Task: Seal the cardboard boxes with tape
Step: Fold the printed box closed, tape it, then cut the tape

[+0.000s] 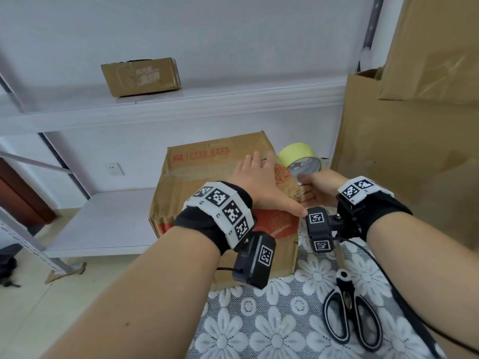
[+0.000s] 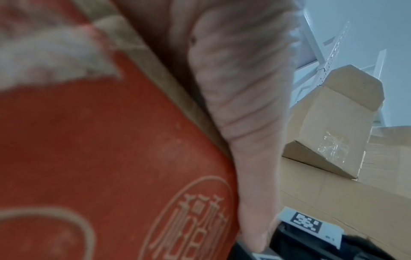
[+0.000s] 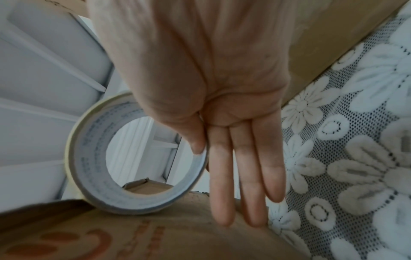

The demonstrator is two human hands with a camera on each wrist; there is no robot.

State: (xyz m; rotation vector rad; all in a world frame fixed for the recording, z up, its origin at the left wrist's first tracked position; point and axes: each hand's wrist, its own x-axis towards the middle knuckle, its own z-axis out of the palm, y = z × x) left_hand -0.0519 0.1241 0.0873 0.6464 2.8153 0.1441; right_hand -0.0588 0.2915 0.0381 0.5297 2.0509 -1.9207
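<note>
Now the left hand point(image 1: 255, 181) presses flat on the box point(image 1: 207, 182), the right hand point(image 1: 320, 187) pinching the edge-standing tape roll point(image 1: 300, 161).

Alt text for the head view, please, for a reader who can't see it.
A left hand lies flat on a cardboard box while the right hand holds a yellow tape roll at the box's right edge. Scissors lie on a lace cloth nearby.
</note>
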